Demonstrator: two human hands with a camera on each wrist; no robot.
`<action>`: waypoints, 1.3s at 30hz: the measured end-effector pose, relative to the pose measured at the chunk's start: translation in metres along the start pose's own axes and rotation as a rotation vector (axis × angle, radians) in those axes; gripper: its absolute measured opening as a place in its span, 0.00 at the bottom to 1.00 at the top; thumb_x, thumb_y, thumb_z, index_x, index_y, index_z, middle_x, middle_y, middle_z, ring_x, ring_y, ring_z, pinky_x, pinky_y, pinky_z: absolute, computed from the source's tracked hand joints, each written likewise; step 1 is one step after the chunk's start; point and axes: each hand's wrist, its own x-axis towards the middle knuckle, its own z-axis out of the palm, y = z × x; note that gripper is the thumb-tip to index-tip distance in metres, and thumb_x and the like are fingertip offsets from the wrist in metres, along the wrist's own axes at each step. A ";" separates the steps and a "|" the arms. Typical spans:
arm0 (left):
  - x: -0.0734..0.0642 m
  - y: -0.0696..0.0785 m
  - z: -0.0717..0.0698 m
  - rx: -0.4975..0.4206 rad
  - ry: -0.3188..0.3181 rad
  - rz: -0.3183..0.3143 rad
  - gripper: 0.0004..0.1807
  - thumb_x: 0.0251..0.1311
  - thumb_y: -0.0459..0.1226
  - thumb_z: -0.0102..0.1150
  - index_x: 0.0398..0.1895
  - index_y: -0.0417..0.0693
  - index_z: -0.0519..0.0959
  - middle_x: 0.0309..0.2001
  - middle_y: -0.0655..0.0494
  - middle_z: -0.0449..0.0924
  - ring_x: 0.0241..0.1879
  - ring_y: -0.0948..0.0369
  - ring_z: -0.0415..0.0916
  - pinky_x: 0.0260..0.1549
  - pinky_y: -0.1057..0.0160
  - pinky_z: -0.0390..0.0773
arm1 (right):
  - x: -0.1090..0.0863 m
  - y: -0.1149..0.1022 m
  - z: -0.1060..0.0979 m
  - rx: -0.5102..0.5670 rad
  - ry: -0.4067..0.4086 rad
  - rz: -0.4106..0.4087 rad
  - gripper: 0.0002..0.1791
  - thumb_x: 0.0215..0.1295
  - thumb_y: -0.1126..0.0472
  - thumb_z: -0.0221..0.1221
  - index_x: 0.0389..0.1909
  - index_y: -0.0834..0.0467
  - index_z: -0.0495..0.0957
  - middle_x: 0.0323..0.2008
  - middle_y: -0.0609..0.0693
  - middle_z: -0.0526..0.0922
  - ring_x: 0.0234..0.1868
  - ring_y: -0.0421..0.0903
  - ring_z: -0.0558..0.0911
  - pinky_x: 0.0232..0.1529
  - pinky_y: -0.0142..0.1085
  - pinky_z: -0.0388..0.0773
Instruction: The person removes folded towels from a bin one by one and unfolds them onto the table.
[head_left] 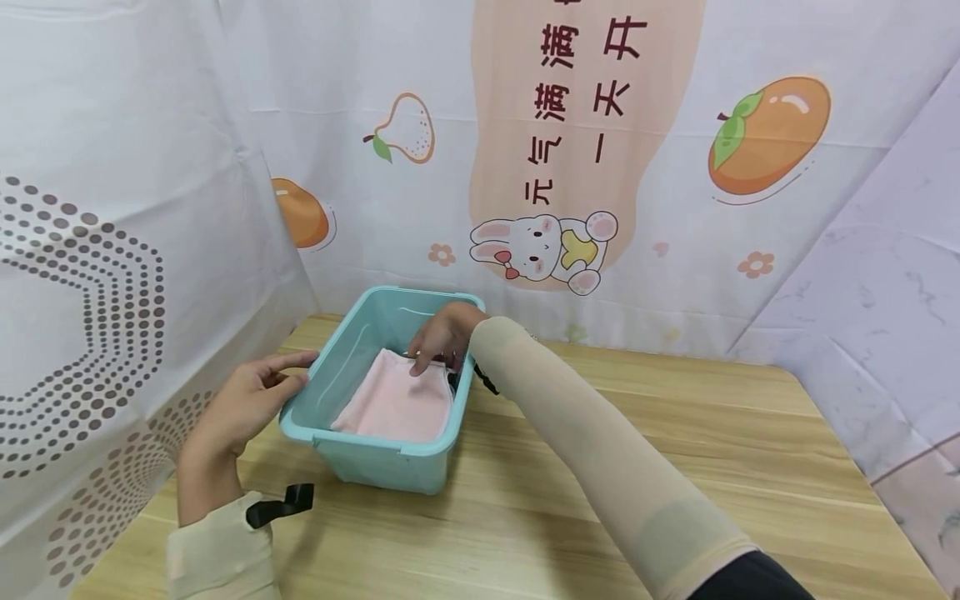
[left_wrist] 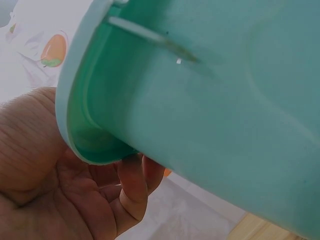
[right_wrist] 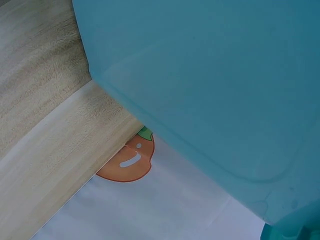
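The fingertips of the right hand press down on the far edge of a folded pink cloth, the fingers bent at the knuckles and pointing into the bin; whether they pinch the fabric or only push it flat cannot be told from the head view. The cloth lies on the floor of a teal plastic bin, filling most of its near half. The left hand holds the bin's left rim, thumb stretched along the top edge and fingers curled under the lip, as the left wrist view shows with the rim resting against the palm. The bin stands on a wooden table, close to the left back corner, with a printed fruit-and-rabbit backdrop behind it. The step in hand looks like settling the cloth into the bin while the other hand steadies it. The next move probably calls for smoothing the cloth flat, then lifting the right hand clear without dragging the fabric up.
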 end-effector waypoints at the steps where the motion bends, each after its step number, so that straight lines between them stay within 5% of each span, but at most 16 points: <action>1: 0.000 0.000 0.000 0.000 0.000 -0.002 0.22 0.76 0.36 0.51 0.67 0.35 0.74 0.50 0.34 0.80 0.39 0.62 0.80 0.35 0.63 0.83 | 0.000 0.000 0.000 0.003 -0.003 -0.003 0.40 0.72 0.50 0.63 0.80 0.47 0.58 0.69 0.51 0.68 0.59 0.51 0.75 0.56 0.44 0.78; 4: 0.000 0.001 0.000 0.004 -0.001 -0.012 0.22 0.77 0.37 0.51 0.68 0.35 0.75 0.47 0.35 0.80 0.38 0.60 0.80 0.34 0.63 0.83 | -0.002 0.000 -0.001 -0.008 -0.012 -0.019 0.38 0.73 0.55 0.62 0.80 0.46 0.59 0.63 0.52 0.70 0.50 0.48 0.75 0.52 0.43 0.78; 13: -0.002 0.003 -0.001 0.013 -0.002 -0.007 0.22 0.77 0.37 0.51 0.68 0.36 0.74 0.48 0.35 0.81 0.38 0.59 0.81 0.34 0.63 0.83 | -0.004 0.000 -0.002 0.052 -0.090 -0.074 0.22 0.73 0.68 0.59 0.65 0.54 0.76 0.57 0.55 0.72 0.49 0.49 0.77 0.63 0.52 0.75; 27: -0.005 0.005 -0.002 0.026 0.008 -0.020 0.22 0.77 0.37 0.51 0.68 0.37 0.75 0.52 0.35 0.80 0.40 0.58 0.80 0.35 0.63 0.82 | -0.002 -0.001 0.001 0.024 -0.022 -0.155 0.16 0.73 0.71 0.56 0.57 0.56 0.77 0.46 0.54 0.74 0.40 0.47 0.79 0.49 0.45 0.83; 39: -0.003 0.004 0.000 0.014 0.009 -0.035 0.22 0.77 0.38 0.51 0.69 0.38 0.74 0.57 0.34 0.78 0.43 0.58 0.80 0.38 0.64 0.82 | -0.005 0.003 -0.003 -0.003 0.019 -0.358 0.13 0.72 0.69 0.56 0.54 0.60 0.78 0.45 0.54 0.77 0.36 0.46 0.78 0.37 0.39 0.79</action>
